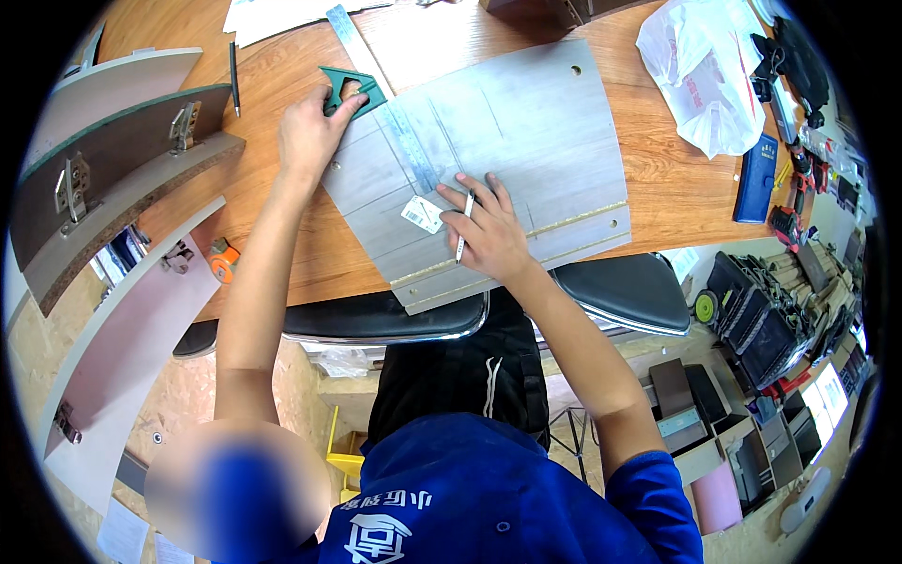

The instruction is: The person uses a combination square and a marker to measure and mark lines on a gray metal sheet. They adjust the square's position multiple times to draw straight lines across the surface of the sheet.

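A grey board [554, 141] lies tilted on the wooden table, with pencil lines, a groove along its near side and small drilled holes. My left hand [310, 136] grips the green head of a combination square [373, 92] at the board's far left edge. From that head the steel blade [406, 146] runs over the board toward my right hand. My right hand [493, 237] rests on the board, a slim white pen [467, 218] held between its fingers. Beside the pen, a white barcode label [422, 214] lies on the board.
Boards with metal hinges [70, 193] stand at the left, near an orange tape measure [223, 261] and a black pencil [234, 80]. A white plastic bag [705, 80] and a blue booklet [755, 179] lie at the right. Black stools [620, 289] stand along the near edge.
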The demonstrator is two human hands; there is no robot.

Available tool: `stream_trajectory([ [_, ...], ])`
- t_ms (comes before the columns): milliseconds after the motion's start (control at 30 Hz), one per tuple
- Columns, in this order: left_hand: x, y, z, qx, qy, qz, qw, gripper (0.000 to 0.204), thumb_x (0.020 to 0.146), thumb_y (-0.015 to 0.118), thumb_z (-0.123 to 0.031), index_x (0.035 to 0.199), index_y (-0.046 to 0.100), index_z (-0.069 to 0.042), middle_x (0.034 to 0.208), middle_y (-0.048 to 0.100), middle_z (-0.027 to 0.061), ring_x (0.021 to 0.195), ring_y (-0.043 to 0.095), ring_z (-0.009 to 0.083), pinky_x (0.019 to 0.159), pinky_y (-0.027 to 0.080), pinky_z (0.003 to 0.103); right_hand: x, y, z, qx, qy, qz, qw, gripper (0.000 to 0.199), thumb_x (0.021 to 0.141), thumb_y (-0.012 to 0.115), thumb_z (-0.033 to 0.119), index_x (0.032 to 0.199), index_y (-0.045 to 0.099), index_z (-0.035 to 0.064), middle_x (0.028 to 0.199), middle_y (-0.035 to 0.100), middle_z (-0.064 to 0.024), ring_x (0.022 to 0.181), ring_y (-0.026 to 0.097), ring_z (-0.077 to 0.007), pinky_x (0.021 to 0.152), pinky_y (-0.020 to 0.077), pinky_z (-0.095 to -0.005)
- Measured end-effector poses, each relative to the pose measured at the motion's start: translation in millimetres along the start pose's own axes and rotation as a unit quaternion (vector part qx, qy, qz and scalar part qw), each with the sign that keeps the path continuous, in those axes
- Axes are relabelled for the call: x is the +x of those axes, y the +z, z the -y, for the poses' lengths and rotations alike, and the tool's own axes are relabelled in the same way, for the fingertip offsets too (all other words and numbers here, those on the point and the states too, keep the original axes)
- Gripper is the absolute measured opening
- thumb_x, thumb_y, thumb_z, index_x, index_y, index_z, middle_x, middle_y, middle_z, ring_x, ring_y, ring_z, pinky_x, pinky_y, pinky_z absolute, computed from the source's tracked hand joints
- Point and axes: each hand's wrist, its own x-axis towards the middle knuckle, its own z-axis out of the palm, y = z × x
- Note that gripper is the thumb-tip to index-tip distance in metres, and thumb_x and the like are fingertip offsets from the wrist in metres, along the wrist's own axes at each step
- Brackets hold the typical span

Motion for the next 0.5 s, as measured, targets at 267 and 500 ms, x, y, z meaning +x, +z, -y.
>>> stream_trajectory([
  [267,-0.2,-1.8,-2.7,0.006,0.008,-0.003,1.000,0.057,0.082,0.070,-0.054,0.083,0.067,0.002,0.065,0.064,0.0192,0.062,0.064,0.0337,0.058,0.050,0.041,0.9,-1.3,0.2,-0.004,-0.002,-0.001,1.000,0.025,0.075,0.069,0.012,0.098,0.060,0.0119,0.130,0.060,-0.0079,0.128,0.048,-0.0321,0.107,0.0335,-0.0587],
  [500,-0.2,-1.4,-2.5,0.003,0.000,0.004,1.000,0.056,0.082,0.069,-0.054,0.082,0.066,0.002,0.065,0.064,0.0191,0.062,0.064,0.0338,0.058,0.050,0.042,1.1,-0.1,0.6,-0.007,0.006,-0.006,1.000,0.021,0.078,0.068,0.013,0.098,0.061,0.0126,0.130,0.060,-0.0062,0.128,0.048,-0.0303,0.108,0.0335,-0.0577],
])
